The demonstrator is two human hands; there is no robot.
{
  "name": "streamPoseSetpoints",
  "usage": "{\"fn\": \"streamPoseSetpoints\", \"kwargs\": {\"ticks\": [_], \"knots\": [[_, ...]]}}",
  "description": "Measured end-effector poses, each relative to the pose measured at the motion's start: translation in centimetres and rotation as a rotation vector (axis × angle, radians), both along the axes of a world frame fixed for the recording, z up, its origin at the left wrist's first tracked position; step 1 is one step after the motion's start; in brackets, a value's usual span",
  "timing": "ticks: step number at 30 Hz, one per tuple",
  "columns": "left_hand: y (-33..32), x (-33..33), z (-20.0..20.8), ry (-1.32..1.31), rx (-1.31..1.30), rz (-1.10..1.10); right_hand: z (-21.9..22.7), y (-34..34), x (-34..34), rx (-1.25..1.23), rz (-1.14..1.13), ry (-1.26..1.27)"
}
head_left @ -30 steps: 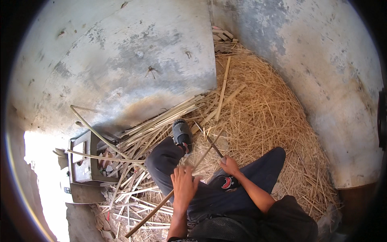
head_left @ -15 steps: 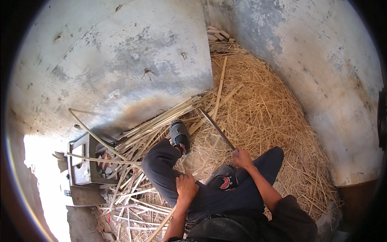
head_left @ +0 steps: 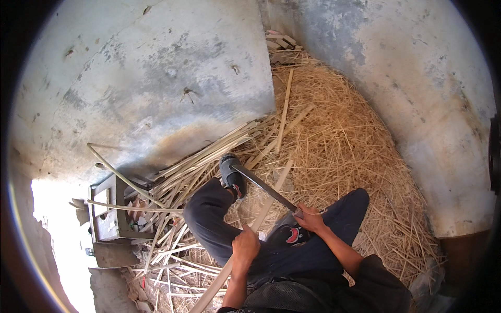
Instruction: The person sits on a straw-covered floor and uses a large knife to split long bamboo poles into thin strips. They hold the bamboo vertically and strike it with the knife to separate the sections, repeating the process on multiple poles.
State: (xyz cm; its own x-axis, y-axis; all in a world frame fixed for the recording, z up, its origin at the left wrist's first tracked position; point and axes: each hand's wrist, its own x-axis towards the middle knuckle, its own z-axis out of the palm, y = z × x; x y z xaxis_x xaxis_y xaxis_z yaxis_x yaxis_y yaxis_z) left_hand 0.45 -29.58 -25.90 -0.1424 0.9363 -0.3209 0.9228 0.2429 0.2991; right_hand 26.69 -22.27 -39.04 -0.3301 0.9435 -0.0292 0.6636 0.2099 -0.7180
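A long, pale split bamboo strip [head_left: 213, 290] runs diagonally from the lower edge, through my left hand [head_left: 245, 246], to the straw ahead. My left fingers are closed around it above my lap. My right hand [head_left: 311, 218] grips the handle of a long, narrow dark-bladed knife [head_left: 255, 181]. Its blade points forward and left, with the far end by my left shoe [head_left: 231, 172]. Blade and strip cross in this view; I cannot tell whether they touch. My crossed legs in dark trousers lie beneath both hands.
Loose straw-like shavings [head_left: 344, 130] cover the floor ahead and right. More bamboo strips [head_left: 209, 151] lie piled along the metal sheet [head_left: 172, 68]. A small open box [head_left: 107, 214] stands at left, with two long strips resting over it. A curved wall [head_left: 417, 104] rises at right.
The knife blade has swung down and left, its far end now by my left shoe. My left hand has shifted slightly right, and the strip shows a broader face across the blade.
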Motion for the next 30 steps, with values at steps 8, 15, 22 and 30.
{"fn": "streamPoseSetpoints", "kwargs": {"ticks": [8,15,22,30], "knots": [[-1.6,-0.8,5.8,-0.007,-0.014,0.016,0.9,1.3,-0.7,0.034,0.047,-0.032],[-3.7,-2.6,13.3,-0.009,-0.062,0.022,1.6,0.4,-0.1,0.194,0.108,-0.018],[-5.4,-4.7,13.4,-0.139,-0.032,0.02,4.8,-0.7,-2.7,0.138,0.164,0.16],[-3.3,-2.6,10.6,-0.399,0.059,0.052,7.0,2.2,-4.1,0.257,0.132,0.143]]}}
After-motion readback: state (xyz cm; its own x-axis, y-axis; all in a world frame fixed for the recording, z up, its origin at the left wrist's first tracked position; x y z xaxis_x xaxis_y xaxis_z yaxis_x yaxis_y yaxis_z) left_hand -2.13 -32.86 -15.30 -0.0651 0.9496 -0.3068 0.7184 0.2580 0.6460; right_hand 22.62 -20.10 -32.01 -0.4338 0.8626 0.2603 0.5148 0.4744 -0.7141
